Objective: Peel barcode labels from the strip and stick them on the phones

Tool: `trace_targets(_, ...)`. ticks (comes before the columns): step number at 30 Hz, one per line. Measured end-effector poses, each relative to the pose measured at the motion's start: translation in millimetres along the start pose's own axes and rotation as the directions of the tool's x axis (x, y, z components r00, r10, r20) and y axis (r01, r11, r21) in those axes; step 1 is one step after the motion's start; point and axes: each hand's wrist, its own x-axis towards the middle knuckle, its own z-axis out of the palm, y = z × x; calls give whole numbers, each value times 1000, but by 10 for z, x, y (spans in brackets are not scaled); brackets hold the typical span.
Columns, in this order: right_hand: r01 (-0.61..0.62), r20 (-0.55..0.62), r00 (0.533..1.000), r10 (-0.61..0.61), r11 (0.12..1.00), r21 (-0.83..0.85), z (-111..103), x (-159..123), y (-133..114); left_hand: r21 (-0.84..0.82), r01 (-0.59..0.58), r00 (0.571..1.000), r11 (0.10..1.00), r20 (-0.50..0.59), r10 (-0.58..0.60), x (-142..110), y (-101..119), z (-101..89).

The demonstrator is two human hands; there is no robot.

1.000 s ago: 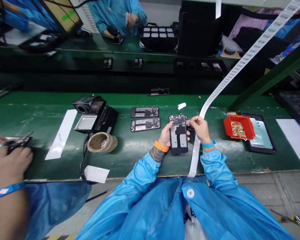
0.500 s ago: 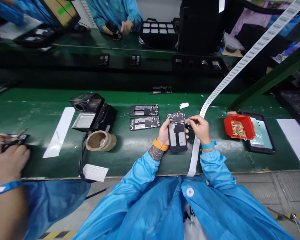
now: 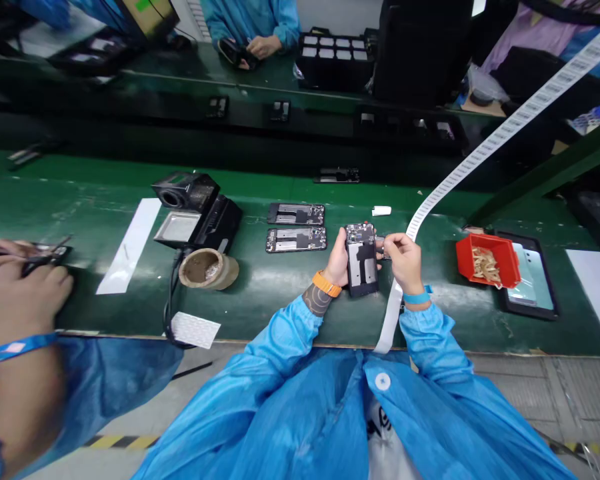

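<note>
My left hand (image 3: 339,261) grips an opened phone body (image 3: 362,259) by its left edge, held upright above the green bench (image 3: 280,293). My right hand (image 3: 404,260) is pinched at the phone's upper right corner on a small piece I cannot make out, right beside the long white label strip (image 3: 480,155) that runs from the upper right down over the bench edge. Two more opened phone bodies (image 3: 295,227) lie flat just left of my hands.
A red bin of small parts (image 3: 487,260) and a black tray (image 3: 533,280) sit to the right. A black camera device (image 3: 197,210), a tape roll (image 3: 207,268) and a white pad (image 3: 195,329) lie to the left. A co-worker's hands (image 3: 27,293) work at far left; another person works across the line.
The view has shifted slightly. My hands hold the phone a little closer and more upright, with the right hand still pinched at its top corner.
</note>
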Motion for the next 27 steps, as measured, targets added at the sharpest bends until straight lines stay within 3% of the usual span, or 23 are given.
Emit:
trace_targets(10,18,-25,999,-19,998,-53,-40,54,-1,3,7,999,1000,43,-7,-36,18,5)
trace_targets(22,42,-166,985,-51,997,-59,6,51,158,-31,16,996,999,93,-13,-100,23,68)
trace_targets(27,-23,-105,994,28,998,51,27,57,208,10,-20,996,1000,92,19,-81,-6,36)
